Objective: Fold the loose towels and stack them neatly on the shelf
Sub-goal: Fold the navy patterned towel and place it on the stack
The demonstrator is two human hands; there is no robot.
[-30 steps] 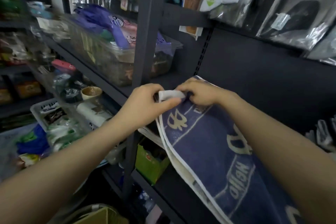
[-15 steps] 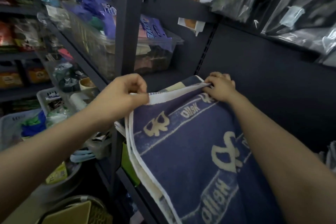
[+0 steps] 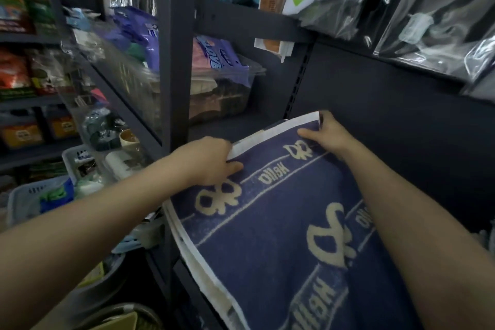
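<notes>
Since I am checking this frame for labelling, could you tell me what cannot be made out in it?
- Blue towel: lower end cut off by the head view's bottom edge.
- Left hand: fingertips hidden under the towel's white hem.
- Clear bin: contents blurred behind plastic.
- Shelf under the towel: hidden by the cloth.

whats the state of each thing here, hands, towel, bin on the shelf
left hand: pinching the towel's white top edge
right hand: gripping the top edge at its far corner
blue towel with cream pattern: doubled over, top edge held stretched, draped down over the shelf front
clear plastic bin: on the shelf, full of packets, no lid seen
</notes>
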